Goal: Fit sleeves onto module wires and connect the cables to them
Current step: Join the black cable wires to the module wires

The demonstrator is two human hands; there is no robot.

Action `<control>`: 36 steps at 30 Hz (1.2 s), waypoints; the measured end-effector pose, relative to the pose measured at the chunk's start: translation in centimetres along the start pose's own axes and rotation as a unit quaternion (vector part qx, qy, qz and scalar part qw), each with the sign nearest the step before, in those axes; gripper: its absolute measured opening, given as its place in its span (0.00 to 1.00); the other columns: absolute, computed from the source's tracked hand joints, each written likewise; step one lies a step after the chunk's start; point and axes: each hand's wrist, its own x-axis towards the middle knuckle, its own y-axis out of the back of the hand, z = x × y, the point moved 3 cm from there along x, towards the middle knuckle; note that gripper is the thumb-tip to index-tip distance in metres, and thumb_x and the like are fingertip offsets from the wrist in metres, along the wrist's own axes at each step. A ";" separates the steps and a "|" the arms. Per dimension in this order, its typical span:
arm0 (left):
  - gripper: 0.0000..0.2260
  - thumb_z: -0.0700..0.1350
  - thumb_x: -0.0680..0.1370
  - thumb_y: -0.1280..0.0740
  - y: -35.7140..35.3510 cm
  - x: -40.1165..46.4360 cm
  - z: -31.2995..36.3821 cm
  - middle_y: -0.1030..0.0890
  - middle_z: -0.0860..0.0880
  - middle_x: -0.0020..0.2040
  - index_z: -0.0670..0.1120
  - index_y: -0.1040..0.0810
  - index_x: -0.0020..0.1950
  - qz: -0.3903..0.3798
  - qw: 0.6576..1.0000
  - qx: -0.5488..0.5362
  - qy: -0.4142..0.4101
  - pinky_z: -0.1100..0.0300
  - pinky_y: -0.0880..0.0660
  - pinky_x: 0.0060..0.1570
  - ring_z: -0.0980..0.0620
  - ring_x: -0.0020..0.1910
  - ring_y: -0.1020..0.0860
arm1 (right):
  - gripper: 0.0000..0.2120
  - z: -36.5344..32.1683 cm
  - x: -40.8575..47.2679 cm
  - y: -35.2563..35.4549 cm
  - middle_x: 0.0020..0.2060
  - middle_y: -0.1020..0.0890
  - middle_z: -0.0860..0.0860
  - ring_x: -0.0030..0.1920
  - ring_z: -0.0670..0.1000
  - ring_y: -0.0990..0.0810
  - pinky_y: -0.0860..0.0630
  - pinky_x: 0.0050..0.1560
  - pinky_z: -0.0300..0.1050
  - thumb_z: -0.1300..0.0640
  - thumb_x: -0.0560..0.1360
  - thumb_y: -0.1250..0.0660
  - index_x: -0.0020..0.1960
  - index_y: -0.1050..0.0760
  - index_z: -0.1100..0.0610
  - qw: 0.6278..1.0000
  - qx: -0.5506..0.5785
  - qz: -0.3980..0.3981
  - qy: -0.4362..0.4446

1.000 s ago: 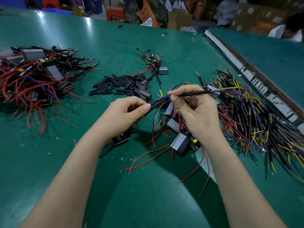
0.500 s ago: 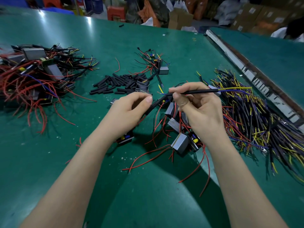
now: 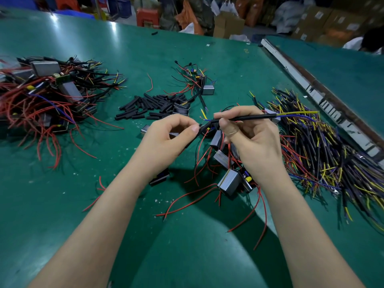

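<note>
Joining cable point(image 3: 249, 118) to module wires at centre of the table point(image 3: 145, 235), held up between both hands. Right hand point(image 3: 255, 140) pinches the black cable between thumb and fingers near its left end; yellow and blue cores stick out the far right end. Left hand point(image 3: 166, 140) pinches a black sleeve point(image 3: 202, 129) with thumb and forefinger, fingers curled tight around it, just beside the cable's bare tips. Judgement: step is mating the stripped ends and sliding the sleeve over the joint. Do it well by keeping cable steady, matching yellow to yellow and blue to blue, then pushing sleeve fully over bare copper. Exact contact of conductors too small to tell. Loose modules point(image 3: 228, 181) with red leads lie under the hands. Spare sleeves pile point(image 3: 149, 107) behind, cable heap point(image 3: 322, 154) right, finished pile point(image 3: 45, 94) far left.
</note>
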 end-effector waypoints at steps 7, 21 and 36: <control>0.04 0.42 0.77 0.33 0.1 -0.1 0.3 0.22 0.50 0.39 0.51 0.22 0.44 -0.025 1.000 -0.001 -0.009 0.63 0.30 0.38 0.58 0.37 0.27 | 0.05 0.7 0.0 -0.3 0.43 0.17 0.58 0.36 0.49 0.21 0.23 0.39 0.44 0.55 0.72 0.29 0.42 0.21 0.44 0.998 0.040 0.019 -0.054; 0.05 0.40 0.78 0.34 0.0 0.0 0.4 0.23 0.54 0.37 0.49 0.22 0.45 -0.035 0.999 -0.008 0.002 0.69 0.29 0.39 0.63 0.35 0.27 | 0.06 1.0 0.0 -0.6 0.40 0.21 0.58 0.34 0.48 0.25 0.25 0.36 0.37 0.63 0.76 0.31 0.45 0.23 0.52 0.996 0.039 0.031 -0.075; 0.08 0.42 0.77 0.32 0.1 0.0 0.4 0.23 0.64 0.33 0.55 0.23 0.43 0.014 0.999 0.025 -0.044 0.73 0.33 0.37 0.66 0.33 0.28 | 0.06 0.3 -0.2 -0.6 0.43 0.18 0.62 0.32 0.48 0.24 0.25 0.39 0.45 0.61 0.74 0.30 0.44 0.23 0.51 0.998 0.027 -0.024 -0.050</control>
